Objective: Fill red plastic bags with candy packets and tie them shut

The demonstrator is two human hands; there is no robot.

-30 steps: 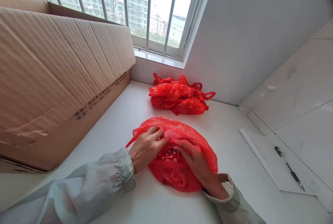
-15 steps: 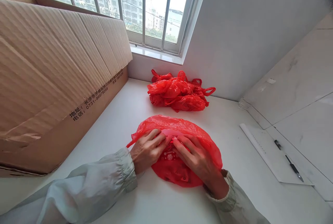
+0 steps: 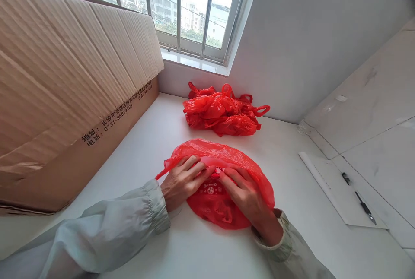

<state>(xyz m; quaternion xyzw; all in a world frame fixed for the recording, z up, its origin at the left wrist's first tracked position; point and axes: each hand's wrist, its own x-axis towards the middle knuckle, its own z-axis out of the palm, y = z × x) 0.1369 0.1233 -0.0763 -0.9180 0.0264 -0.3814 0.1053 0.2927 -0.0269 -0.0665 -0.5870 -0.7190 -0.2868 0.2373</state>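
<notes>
A red plastic bag (image 3: 214, 218) lies on the white table in front of me, its thin film spread in a rounded shape. Between my hands, a red surface printed with white round ornaments (image 3: 210, 190) shows at the bag; whether it lies inside or is part of the bag I cannot tell. My left hand (image 3: 185, 180) is closed at the bag's left side, fingers bent inward. From the right, my right hand (image 3: 244, 189) is closed too, its fingertips close to the left ones. A small red and white piece (image 3: 218, 170) shows between the fingertips; both thumbs are partly hidden.
Behind the bag, a heap of knotted red plastic bags (image 3: 223, 112) sits against the wall. A large cardboard box (image 3: 74, 76) stands at left, below a barred window (image 3: 191, 20). On the right lie white paper (image 3: 327, 188) and a black pen (image 3: 365, 207) with its cap (image 3: 346, 179) apart.
The whole view has shifted slightly, with things sitting a little higher in the picture. My hands stay at the red bag, the right fingertips slightly farther from the left.
</notes>
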